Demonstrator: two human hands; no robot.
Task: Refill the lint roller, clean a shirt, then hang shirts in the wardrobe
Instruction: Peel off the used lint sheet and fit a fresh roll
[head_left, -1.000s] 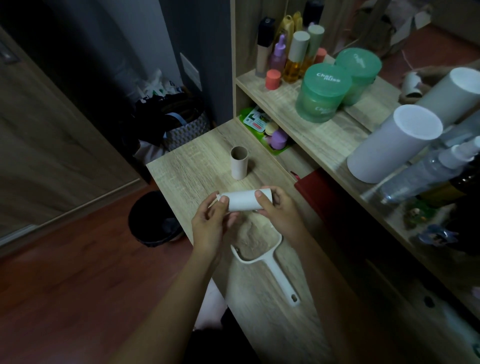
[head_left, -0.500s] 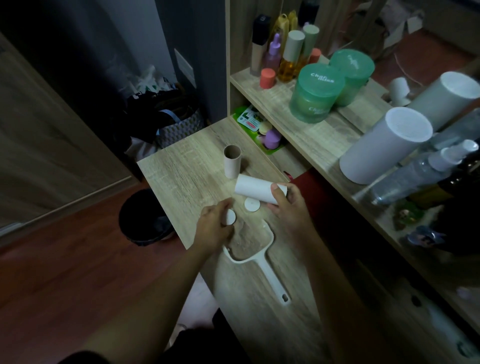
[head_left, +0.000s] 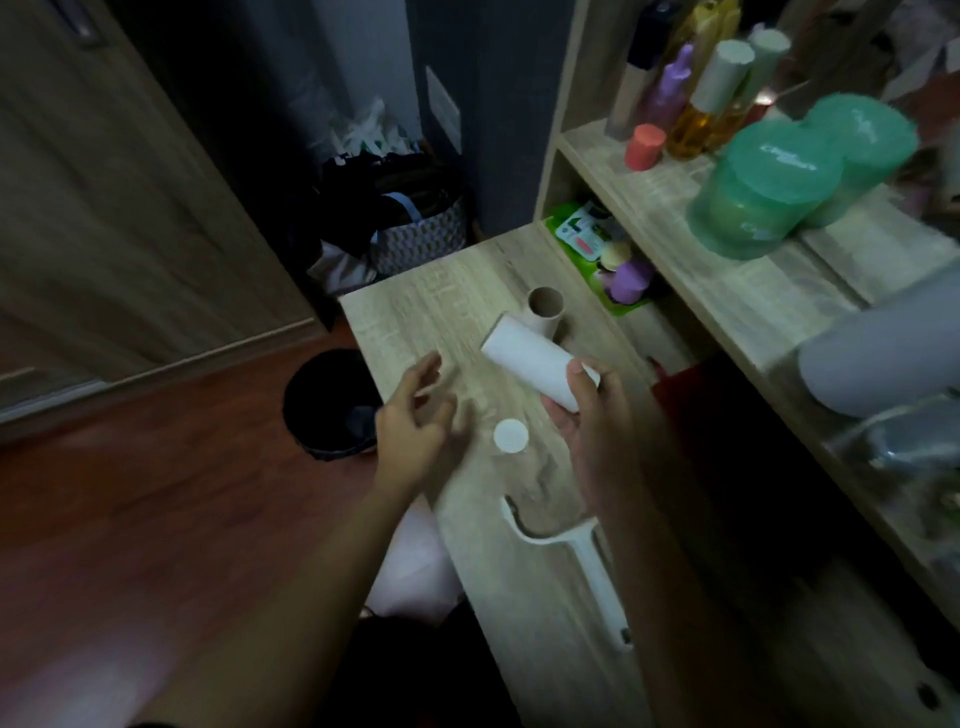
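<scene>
My right hand (head_left: 587, 426) grips the near end of a white refill roll (head_left: 530, 361), held tilted above the wooden table (head_left: 415, 306). My left hand (head_left: 415, 415) hovers over the table's left edge with loose fingers and holds nothing. A round white end cap (head_left: 511, 435) lies flat on the table between my hands. The white lint roller handle (head_left: 587, 561), with no roll on it, lies nearer to me. An empty brown cardboard core (head_left: 545, 309) stands upright behind the refill roll.
A black waste bin (head_left: 327, 405) sits on the floor left of the table. A bag of clothes (head_left: 415, 223) stands behind it. Shelves on the right carry green jars (head_left: 769, 197), bottles (head_left: 711, 104) and a white cylinder (head_left: 878, 358).
My left hand has let go of the roll and pulled away to the left. A white cap came off and now lies on the table. My right hand keeps the roll, now tilted.
</scene>
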